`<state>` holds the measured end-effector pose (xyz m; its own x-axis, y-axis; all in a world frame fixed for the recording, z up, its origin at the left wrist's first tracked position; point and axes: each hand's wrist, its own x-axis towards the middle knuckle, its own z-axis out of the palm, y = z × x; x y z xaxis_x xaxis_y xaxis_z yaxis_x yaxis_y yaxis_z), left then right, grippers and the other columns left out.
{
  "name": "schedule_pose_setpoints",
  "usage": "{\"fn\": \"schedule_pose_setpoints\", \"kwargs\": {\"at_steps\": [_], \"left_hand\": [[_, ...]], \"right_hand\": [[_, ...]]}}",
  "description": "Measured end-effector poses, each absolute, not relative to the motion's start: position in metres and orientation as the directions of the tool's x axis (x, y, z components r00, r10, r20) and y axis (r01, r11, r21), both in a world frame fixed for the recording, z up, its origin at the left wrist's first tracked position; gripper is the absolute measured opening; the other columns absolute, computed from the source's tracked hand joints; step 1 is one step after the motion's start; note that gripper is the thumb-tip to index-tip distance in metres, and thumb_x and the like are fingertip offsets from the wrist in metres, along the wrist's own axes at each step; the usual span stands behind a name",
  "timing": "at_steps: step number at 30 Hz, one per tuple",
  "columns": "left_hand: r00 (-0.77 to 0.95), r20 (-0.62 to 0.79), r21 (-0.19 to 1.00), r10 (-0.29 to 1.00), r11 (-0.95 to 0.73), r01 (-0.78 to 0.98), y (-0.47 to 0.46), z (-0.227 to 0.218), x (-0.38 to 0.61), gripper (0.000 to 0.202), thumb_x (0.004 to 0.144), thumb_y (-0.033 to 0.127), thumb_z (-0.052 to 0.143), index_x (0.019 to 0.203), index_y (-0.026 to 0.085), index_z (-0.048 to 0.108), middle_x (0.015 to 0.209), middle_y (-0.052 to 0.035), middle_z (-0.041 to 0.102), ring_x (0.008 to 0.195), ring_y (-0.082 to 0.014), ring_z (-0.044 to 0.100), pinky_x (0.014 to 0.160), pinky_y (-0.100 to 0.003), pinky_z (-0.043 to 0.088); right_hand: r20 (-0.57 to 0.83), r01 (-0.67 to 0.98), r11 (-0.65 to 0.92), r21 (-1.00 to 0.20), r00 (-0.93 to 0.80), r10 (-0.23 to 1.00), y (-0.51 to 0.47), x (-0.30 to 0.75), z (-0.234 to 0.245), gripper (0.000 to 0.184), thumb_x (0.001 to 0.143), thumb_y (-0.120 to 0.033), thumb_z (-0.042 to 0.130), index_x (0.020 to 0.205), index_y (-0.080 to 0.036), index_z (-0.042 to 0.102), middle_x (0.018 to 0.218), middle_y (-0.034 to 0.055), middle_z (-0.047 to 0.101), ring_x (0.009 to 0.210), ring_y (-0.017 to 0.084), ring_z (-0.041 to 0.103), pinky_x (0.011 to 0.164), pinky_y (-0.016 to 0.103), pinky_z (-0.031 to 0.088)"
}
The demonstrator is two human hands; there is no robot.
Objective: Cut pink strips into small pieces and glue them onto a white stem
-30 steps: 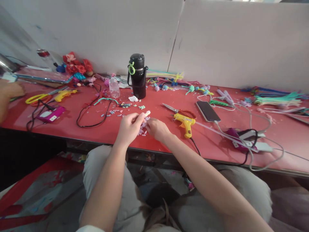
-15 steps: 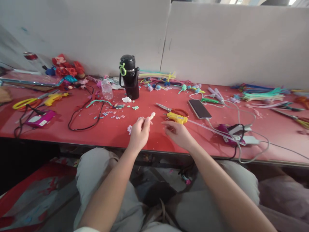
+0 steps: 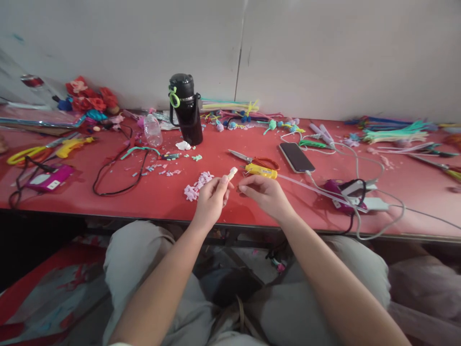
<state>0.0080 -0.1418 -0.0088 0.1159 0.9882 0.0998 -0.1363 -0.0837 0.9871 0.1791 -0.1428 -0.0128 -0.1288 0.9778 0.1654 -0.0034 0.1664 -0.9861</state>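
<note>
My left hand (image 3: pixel 212 199) is closed, its thumb and finger pinching a small cream fuzzy piece (image 3: pixel 232 171) that sticks out past the fingertips. Just to its right, my right hand (image 3: pixel 265 196) has thumb and forefinger pressed together; anything between them is too small to make out. The two hands are a short gap apart over the red table. Left of my left hand lies a pile of short pink fuzzy pieces (image 3: pixel 198 185). Behind my right hand rest a yellow glue gun (image 3: pixel 261 171) with a glue stick in its back, and orange-handled scissors (image 3: pixel 257 160).
A black flask (image 3: pixel 188 115) stands beside a clear plastic bottle (image 3: pixel 153 130). A phone (image 3: pixel 297 157) lies on the right, cabled to a purple power strip (image 3: pixel 336 197). Pipe cleaners (image 3: pixel 394 133) fill the back right. Another glue gun (image 3: pixel 74 146) is at the left.
My right hand has come closer to my left and its fingers have drawn together. More of the pink pile shows. The cream piece stays in my left hand; the view has shifted slightly.
</note>
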Motion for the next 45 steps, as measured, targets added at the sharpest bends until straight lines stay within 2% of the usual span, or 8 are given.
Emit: {"fn": "schedule_pose_setpoints", "kwargs": {"at_steps": [11, 17, 21, 26, 33, 41, 45], "left_hand": [[0.129, 0.075, 0.98, 0.989, -0.049, -0.193, -0.142, -0.007, 0.009, 0.04, 0.089, 0.053, 0.062, 0.073, 0.016, 0.061, 0.053, 0.0051, 0.044, 0.045, -0.005, 0.04, 0.044, -0.02, 0.03], [0.135, 0.026, 0.974, 0.99, 0.005, -0.225, -0.142, -0.009, 0.012, 0.042, 0.086, 0.055, 0.064, 0.072, 0.016, 0.06, 0.053, 0.0055, 0.044, 0.044, -0.0044, 0.039, 0.043, -0.019, 0.029], [0.154, 0.015, 0.972, 0.988, 0.021, -0.232, -0.143, -0.009, 0.013, 0.041, 0.087, 0.054, 0.064, 0.072, 0.016, 0.06, 0.052, 0.0056, 0.044, 0.043, -0.004, 0.039, 0.043, -0.019, 0.029], [0.151, 0.025, 0.972, 0.988, 0.011, -0.237, -0.144, -0.01, 0.014, 0.04, 0.088, 0.053, 0.063, 0.073, 0.016, 0.06, 0.053, 0.0057, 0.044, 0.043, -0.0039, 0.04, 0.044, -0.018, 0.03], [0.114, -0.002, 0.95, 0.994, 0.037, -0.31, -0.147, -0.017, 0.022, 0.044, 0.089, 0.058, 0.06, 0.075, 0.016, 0.059, 0.054, 0.0051, 0.047, 0.043, -0.0049, 0.043, 0.043, -0.019, 0.033], [0.187, 0.012, 0.94, 0.982, 0.053, -0.337, -0.15, -0.02, 0.024, 0.041, 0.086, 0.052, 0.067, 0.072, 0.015, 0.058, 0.06, 0.004, 0.051, 0.048, -0.0042, 0.046, 0.046, -0.018, 0.036], [0.168, 0.025, 0.94, 0.986, 0.034, -0.34, -0.148, -0.019, 0.021, 0.041, 0.086, 0.051, 0.068, 0.068, 0.016, 0.055, 0.058, 0.0049, 0.049, 0.047, -0.004, 0.045, 0.048, -0.019, 0.036]], "right_hand": [[0.216, 0.037, 0.22, -0.975, -0.092, 0.972, -0.144, 0.18, -0.014, 0.021, 0.075, -0.039, 0.08, 0.084, -0.021, 0.075, 0.078, 0.0032, 0.072, 0.07, 0.016, 0.065, 0.072, 0.035, 0.056], [0.235, 0.008, 0.235, -0.972, 0.038, 0.971, -0.144, 0.175, -0.013, 0.019, 0.074, -0.037, 0.081, 0.08, -0.021, 0.073, 0.076, 0.003, 0.072, 0.067, 0.016, 0.066, 0.069, 0.035, 0.059], [0.25, -0.003, 0.251, -0.968, 0.101, 0.963, -0.145, 0.173, -0.012, 0.02, 0.075, -0.037, 0.08, 0.084, -0.021, 0.074, 0.073, 0.0022, 0.072, 0.066, 0.016, 0.068, 0.07, 0.035, 0.059], [0.252, -0.077, 0.257, -0.963, 0.068, 0.965, -0.146, 0.174, -0.007, 0.021, 0.076, -0.039, 0.08, 0.084, -0.021, 0.072, 0.078, 0.0029, 0.074, 0.072, 0.016, 0.07, 0.077, 0.035, 0.059], [0.247, -0.012, 0.249, -0.968, 0.096, 0.964, -0.15, 0.167, -0.011, 0.022, 0.077, -0.041, 0.079, 0.08, -0.021, 0.073, 0.077, 0.0019, 0.07, 0.068, 0.014, 0.063, 0.068, 0.03, 0.055], [0.304, -0.116, 0.307, -0.945, 0.044, 0.952, -0.15, 0.161, -0.018, 0.013, 0.077, -0.035, 0.08, 0.079, -0.023, 0.075, 0.081, 0.0018, 0.07, 0.08, 0.016, 0.063, 0.08, 0.034, 0.052], [0.241, -0.112, 0.246, -0.963, 0.05, 0.969, -0.151, 0.162, -0.018, 0.017, 0.076, -0.039, 0.081, 0.082, -0.023, 0.075, 0.082, 0.0024, 0.071, 0.079, 0.017, 0.063, 0.079, 0.035, 0.053]]}}
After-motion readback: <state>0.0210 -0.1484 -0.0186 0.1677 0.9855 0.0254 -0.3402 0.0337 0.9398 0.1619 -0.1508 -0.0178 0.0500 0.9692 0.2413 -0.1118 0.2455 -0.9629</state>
